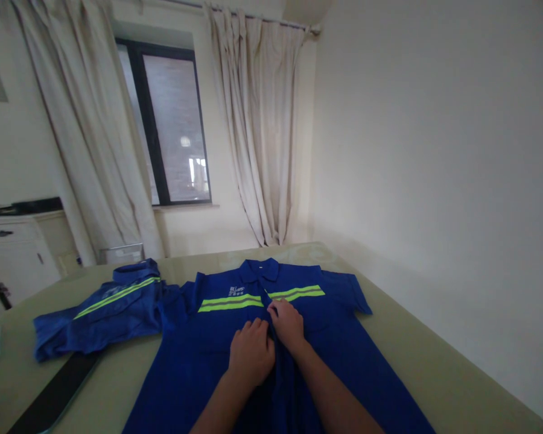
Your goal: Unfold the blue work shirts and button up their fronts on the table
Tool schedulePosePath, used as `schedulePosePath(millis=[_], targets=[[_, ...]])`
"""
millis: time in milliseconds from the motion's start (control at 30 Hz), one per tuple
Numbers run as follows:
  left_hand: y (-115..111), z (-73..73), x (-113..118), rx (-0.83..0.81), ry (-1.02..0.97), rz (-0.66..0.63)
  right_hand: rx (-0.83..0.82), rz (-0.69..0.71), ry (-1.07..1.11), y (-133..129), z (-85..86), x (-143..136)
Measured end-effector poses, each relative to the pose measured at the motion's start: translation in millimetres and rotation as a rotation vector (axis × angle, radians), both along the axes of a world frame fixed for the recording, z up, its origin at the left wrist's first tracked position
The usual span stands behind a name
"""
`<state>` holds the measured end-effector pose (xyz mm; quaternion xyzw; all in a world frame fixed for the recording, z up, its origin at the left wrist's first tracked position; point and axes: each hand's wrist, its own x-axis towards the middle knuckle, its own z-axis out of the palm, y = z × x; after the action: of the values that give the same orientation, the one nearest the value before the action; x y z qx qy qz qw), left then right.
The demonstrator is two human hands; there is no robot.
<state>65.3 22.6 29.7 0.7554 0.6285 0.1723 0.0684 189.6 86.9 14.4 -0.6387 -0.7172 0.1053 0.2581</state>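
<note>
A blue short-sleeved work shirt (pixel 335 331) with yellow-green reflective stripes lies spread face up, its collar pointing away from me. Both of my hands are at its front opening. My left hand (pixel 252 354) has its fingers curled onto the left side of the opening, below the stripe. Slightly farther up, my right hand (pixel 287 322) pinches the front edge close under the stripe. The cloth between my forearms is bunched into folds. Fingertips of both hands are partly hidden.
Left of the shirt lies a folded blue garment (pixel 131 313) with similar stripes, touching its sleeve. A long dark flat board (pixel 57 392) is partly under that garment. The pale green table (pixel 434 361) runs along a white wall on the right. Curtains (pixel 262 120) hang behind.
</note>
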Motion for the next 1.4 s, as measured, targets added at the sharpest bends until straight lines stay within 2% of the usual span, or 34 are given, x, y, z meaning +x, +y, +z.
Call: schedulePosePath(millis=[100, 167, 267, 433, 700, 900, 1167, 1400], targets=[[32.5, 5.6, 1.7, -0.018, -0.051, 0.106, -0.005, 0.002, 0.013, -0.1, -0.2, 1.4], [48.7, 1.6, 2.7, -0.028, -0.087, 0.164, -0.016, 0.0, 0.018, 0.1, -0.2, 1.9], [59.8, -7.2, 0.9, -0.049, -0.135, 0.188, -0.025, 0.008, 0.035, 0.7, -2.0, 2.7], [61.0, -11.0, -5.7, -0.086, -0.199, 0.18, -0.024, 0.041, 0.057, 0.9, -4.0, 4.2], [65.9, -14.3, -3.8, -0.075, -0.24, 0.221, 0.019, 0.102, 0.029, -2.9, -1.8, 3.9], [68.0, -19.6, -7.0, 0.005, -0.305, 0.15, 0.001, 0.066, 0.122, -0.3, -2.3, 6.1], [71.7, -25.6, -12.3, 0.144, -0.406, 0.001, 0.062, 0.112, 0.315, 5.8, -8.0, 11.3], [72.5, -26.6, -13.7, 0.153, -0.449, -0.049, 0.076, 0.112, 0.362, 5.9, -8.0, 11.2]])
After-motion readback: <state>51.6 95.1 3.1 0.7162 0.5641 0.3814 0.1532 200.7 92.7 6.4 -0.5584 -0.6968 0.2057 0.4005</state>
